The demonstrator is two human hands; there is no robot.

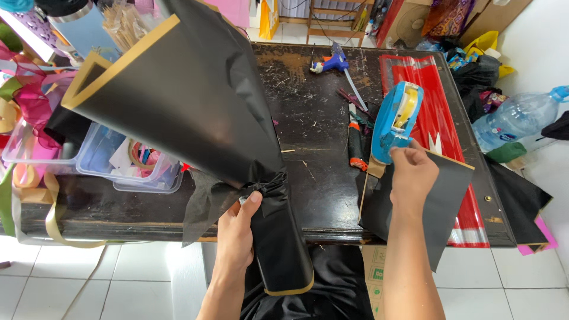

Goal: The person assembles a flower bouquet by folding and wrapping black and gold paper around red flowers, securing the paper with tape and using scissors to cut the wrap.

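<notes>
**Hands on wrap and tape at a scarred desk**

Left hand [237, 228] is closed around the pinched neck of one black, gold-edged paper wrap [195, 112], held over the desk's near edge. Right hand [412, 178] pinches tape at one blue tape dispenser [396, 121]. Dark, scratched desk [314, 136] stands on white floor tiles [130, 278]; it carries one glue gun [332, 61], two clear plastic bins [127, 166], and one red sheet [435, 101].

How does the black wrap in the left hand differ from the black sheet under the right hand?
The wrap is gathered into a cone, pinched at its neck by the left hand; the sheet lies flat on the table. The wrap is held up and tilted; the sheet overhangs the table edge by the right hand, which touches the tape dispenser. Both are black with gold edging.
</notes>
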